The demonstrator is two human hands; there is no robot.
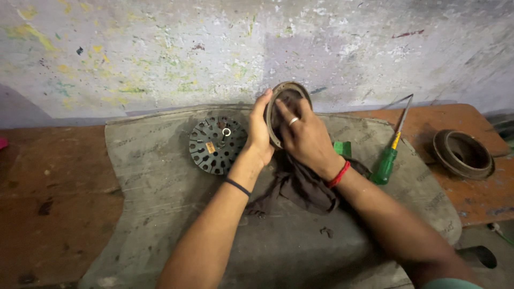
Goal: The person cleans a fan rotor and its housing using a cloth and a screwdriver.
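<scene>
Paint-flecked wall, grey mat [160, 214] — left hand [258, 134] grips round cover [286, 93], right hand [305, 136] clenches dark rag [302, 187].

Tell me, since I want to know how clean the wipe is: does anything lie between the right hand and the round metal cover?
Yes: a dark cloth lies under the right hand, pressed into the round metal cover. The left hand grips the cover's rim bare.

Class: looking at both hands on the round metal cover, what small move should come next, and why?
Probably turn the round, grimy metal cover slightly in the left hand, so the right hand, pressing the dark brown cloth inside it, reaches an unwiped part of the rim.
</scene>
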